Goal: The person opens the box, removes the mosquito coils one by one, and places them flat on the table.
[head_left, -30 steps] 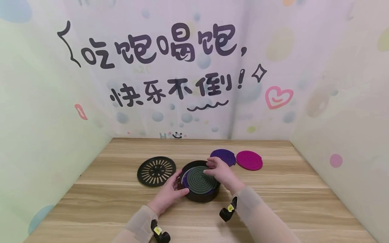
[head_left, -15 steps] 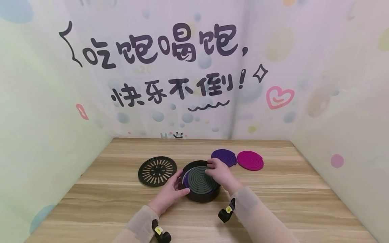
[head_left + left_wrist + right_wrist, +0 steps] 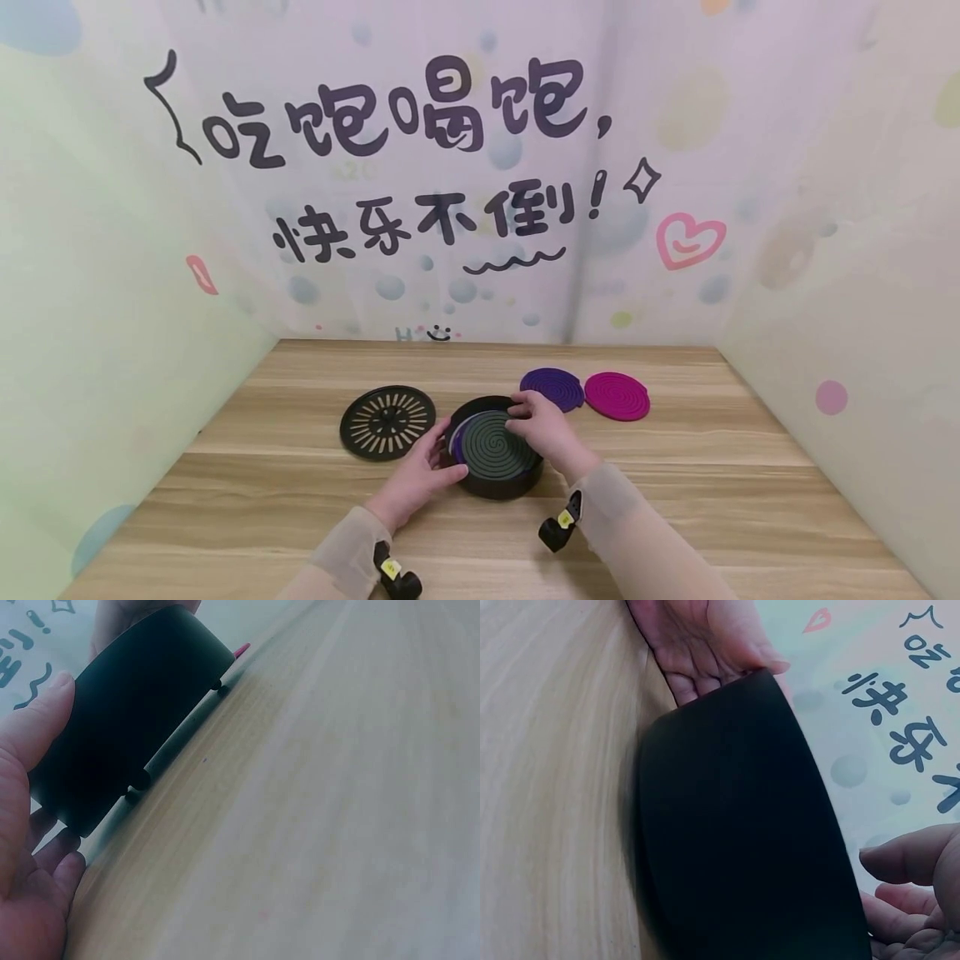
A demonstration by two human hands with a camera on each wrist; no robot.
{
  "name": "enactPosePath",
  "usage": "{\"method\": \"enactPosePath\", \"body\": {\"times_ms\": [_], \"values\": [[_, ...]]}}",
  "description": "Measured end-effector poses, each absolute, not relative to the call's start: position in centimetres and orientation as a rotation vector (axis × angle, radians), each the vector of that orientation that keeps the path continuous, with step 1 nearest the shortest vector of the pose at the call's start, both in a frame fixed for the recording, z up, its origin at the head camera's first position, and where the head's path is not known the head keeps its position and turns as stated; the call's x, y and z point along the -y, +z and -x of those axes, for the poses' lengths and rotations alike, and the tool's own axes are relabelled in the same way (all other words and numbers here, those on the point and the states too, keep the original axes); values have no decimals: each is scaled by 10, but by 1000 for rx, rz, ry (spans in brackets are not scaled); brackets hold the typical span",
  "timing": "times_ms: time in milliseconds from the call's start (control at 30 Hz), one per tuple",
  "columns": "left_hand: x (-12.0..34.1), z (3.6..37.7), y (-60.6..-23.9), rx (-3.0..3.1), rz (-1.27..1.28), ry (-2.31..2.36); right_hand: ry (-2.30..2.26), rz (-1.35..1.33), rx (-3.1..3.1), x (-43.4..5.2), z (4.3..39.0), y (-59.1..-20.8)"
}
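A round black mosquito coil holder [image 3: 504, 492] stands on the table in the head view, its top uncovered. My left hand [image 3: 422, 477] grips its left side, thumb at the front rim and fingers round the wall. Inside lies a dark green mosquito coil [image 3: 489, 454], over a purple edge [image 3: 458, 446] showing at the left. My right hand [image 3: 550, 429] reaches over the right rim, thumb and curled fingers at the green coil's upper right edge. In the right wrist view the holder wall [image 3: 742, 825] hides part of these fingers.
A slotted black lid [image 3: 387, 423] lies left of the holder. Behind it to the right are a purple mosquito coil [image 3: 552, 388] and a pink mosquito coil [image 3: 617, 396], side by side. Light printed walls surround the wooden table [image 3: 247, 525]. Small feet [image 3: 139, 779] show under the holder.
The green coil has turned and shifted slightly inside the holder, covering a purple bit at its front right. Both hands keep nearly the same place.
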State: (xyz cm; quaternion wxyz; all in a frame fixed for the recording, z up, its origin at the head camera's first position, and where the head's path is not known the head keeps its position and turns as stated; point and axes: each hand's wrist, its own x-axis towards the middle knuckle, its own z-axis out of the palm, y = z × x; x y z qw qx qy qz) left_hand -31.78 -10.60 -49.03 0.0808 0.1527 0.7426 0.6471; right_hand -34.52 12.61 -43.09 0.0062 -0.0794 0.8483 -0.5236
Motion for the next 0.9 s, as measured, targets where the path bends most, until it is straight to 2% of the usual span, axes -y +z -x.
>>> {"method": "enactPosePath", "body": {"times_ms": [300,900], "values": [[105,316,-488,-2232,-460,1921,-1663,231,-2636,-126,342,-429],[106,317,-490,-2229,-465,1921,-1991,213,-2410,-127,341,-424]]}}
